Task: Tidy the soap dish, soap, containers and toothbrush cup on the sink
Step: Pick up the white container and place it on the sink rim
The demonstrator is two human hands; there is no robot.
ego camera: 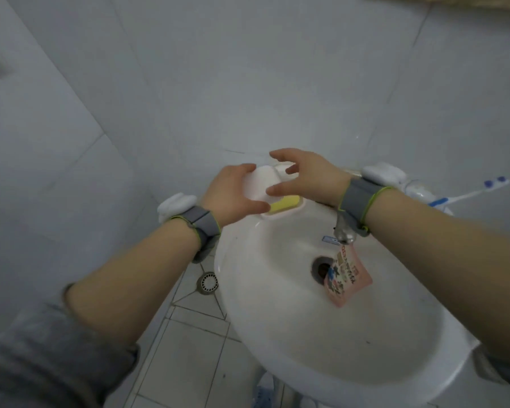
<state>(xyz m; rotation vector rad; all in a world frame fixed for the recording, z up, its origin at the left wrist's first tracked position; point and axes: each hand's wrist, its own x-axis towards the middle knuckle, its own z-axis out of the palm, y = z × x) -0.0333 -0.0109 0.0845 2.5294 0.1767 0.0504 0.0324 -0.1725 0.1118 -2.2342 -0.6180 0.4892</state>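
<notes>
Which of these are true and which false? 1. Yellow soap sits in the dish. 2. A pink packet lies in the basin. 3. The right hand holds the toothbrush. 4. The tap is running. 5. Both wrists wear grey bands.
1. True: the yellow soap lies in the soap dish on the sink rim.
2. True: the pink packet lies in the basin beside the drain.
3. False: the toothbrush lies on the rim at the right, untouched; the right hand is spread open over the dish, where the left hand grips a white lid.
4. False: no water shows at the tap.
5. True: grey bands are on both wrists.
</notes>
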